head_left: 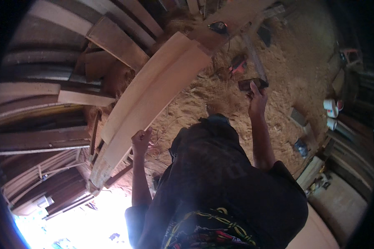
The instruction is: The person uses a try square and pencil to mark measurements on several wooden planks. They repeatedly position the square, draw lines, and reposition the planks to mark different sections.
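A long pale board (153, 91) lies slantwise to my left, over a wooden bench. My left hand (141, 141) is closed in a fist at the board's near edge; whether its fingers grip the edge or something small is hidden. On the right, my right hand (257, 97) holds up a dark, block-shaped object (246, 85) with a black end, thumb on top. It is clear of the board, above the sawdust-covered ground. A black, rounded device like a tape measure (218, 28) rests beyond the board's far end.
Sawdust (203, 95) covers the ground ahead. A red and black tool (238, 66) lies on it. Stacked planks (41, 137) crowd the left side. White containers (331, 108) and more boards (349, 153) line the right. Bright light floods the lower left.
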### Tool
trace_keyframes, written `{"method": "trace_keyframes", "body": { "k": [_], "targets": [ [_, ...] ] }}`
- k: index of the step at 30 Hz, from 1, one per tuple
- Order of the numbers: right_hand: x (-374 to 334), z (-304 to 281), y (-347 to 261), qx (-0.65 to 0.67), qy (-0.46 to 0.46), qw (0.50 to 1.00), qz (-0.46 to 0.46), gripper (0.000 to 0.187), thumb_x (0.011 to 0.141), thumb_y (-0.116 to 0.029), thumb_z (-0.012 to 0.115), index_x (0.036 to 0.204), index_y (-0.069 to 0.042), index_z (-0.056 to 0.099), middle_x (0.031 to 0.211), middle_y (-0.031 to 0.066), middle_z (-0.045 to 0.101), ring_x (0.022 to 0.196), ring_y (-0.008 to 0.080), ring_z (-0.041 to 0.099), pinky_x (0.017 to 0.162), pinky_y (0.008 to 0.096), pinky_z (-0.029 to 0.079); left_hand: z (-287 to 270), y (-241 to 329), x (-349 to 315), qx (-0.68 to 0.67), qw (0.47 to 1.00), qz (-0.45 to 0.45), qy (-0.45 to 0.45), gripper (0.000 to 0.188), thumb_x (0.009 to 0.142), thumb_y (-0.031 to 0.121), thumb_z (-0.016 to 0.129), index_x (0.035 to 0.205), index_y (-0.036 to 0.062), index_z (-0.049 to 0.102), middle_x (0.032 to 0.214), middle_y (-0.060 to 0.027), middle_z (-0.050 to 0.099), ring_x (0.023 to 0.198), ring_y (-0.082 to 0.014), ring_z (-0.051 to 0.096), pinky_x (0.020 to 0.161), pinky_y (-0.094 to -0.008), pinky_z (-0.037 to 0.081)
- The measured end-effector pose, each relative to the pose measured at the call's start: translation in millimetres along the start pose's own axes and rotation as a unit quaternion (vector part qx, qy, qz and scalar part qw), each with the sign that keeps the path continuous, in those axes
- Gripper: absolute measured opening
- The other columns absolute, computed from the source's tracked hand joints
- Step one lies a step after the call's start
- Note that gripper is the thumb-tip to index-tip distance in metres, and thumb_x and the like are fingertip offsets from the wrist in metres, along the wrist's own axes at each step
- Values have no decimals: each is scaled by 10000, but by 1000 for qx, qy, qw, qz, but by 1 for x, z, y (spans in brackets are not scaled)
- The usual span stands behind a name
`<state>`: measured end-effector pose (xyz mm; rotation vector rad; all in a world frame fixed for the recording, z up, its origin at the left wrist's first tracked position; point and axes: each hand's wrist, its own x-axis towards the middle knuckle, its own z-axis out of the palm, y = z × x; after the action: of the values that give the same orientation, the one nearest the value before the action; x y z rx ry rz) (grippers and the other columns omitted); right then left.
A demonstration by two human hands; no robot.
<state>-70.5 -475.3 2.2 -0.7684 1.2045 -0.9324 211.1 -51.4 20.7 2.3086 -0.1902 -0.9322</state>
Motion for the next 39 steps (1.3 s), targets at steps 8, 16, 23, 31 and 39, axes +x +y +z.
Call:
{"method": "trace_keyframes", "body": {
  "k": [8, 16, 23, 31, 39],
  "targets": [
    [-27, 2, -1, 9, -74, 997, -26, 405, 928, -330, 818, 1232, -89, 702, 1088, 20, 710, 951, 141, 656, 738, 360, 528, 8, 75, 42, 390, 843, 345, 132, 1422, 607, 584, 948, 1685, 149, 130, 1582, -258, 378, 1416, -483, 405, 1119, -673, 332],
    [-32, 46, 24, -100, -273, 956, 39, 298, 980, -335, 751, 1141, -87, 713, 996, -9, 715, 864, 99, 641, 721, 281, 512, 28, 113, 58, 437, 854, 269, 91, 1396, 610, 539, 965, 1679, 144, 158, 1460, -233, 460, 1338, -443, 477, 1051, -652, 385],
    [-22, 102, 58, -41, -325, 942, 75, 314, 988, -367, 739, 1112, -79, 712, 927, -4, 706, 765, 88, 637, 628, 272, 500, 41, 157, 66, 421, 860, 282, 55, 1406, 635, 730, 868, 1686, 154, 132, 1635, -263, 285, 1507, -462, 312, 1140, -694, 298],
    [-4, 144, 67, 53, -268, 960, 59, 285, 1007, -295, 724, 1113, -33, 688, 840, 15, 672, 710, 107, 656, 657, 296, 598, 117, 266, 103, 409, 849, 335, 2, 1386, 654, 803, 809, 1688, 167, 141, 1709, -249, 165, 1561, -453, 230, 1144, -710, 270],
    [1, 147, 67, 43, -259, 963, 58, 242, 1027, -244, 697, 1121, -22, 677, 859, 30, 667, 708, 108, 652, 624, 296, 574, 146, 293, 118, 465, 814, 348, -1, 1244, 688, 696, 825, 1683, 283, 202, 1737, -195, 136, 1565, -442, 227, 1127, -717, 288]
  ]
}}
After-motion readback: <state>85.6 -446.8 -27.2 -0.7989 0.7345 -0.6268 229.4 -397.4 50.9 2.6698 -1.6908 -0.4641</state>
